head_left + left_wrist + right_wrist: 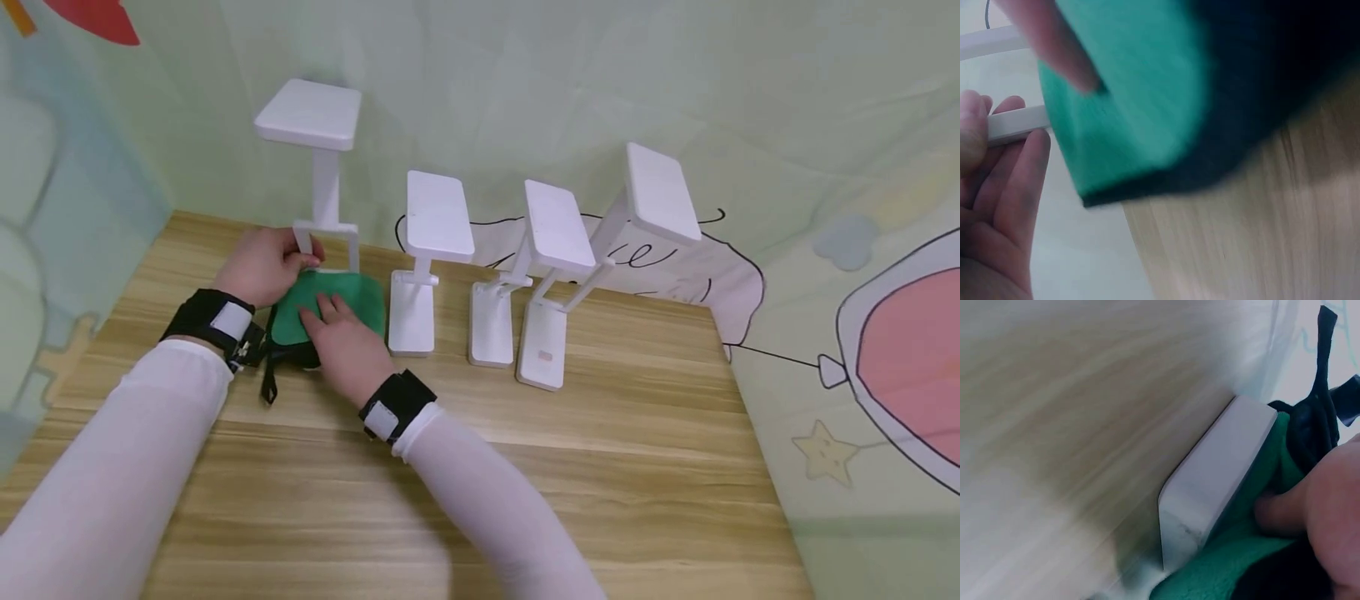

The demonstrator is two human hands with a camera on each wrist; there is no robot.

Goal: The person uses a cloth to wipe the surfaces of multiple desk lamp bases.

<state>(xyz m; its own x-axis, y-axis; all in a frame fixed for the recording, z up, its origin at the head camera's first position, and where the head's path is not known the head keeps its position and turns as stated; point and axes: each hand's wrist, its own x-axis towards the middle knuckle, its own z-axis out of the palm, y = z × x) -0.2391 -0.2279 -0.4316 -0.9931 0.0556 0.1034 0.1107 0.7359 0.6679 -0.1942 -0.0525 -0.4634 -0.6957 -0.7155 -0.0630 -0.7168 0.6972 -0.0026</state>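
Observation:
In the head view, my left hand (260, 265) pinches a thin lower bar of the leftmost white desk lamp (326, 187). The left wrist view shows this white bar (1019, 124) between thumb and curled fingers. A green cloth (352, 292) with dark edging and a black loop lies over the lamp's base. My right hand (348, 342) presses on it from above, its visible fingers fairly straight. In the right wrist view, the white base's edge (1216, 469) shows beneath the green cloth (1222, 556). Most of the base is hidden by the cloth.
Three more white desk lamps stand in a row to the right: one beside the cloth (440, 215), a middle one (558, 225) and a far right one (662, 192). The wooden table (637, 467) meets a printed fabric backdrop (525, 100) behind and at both sides.

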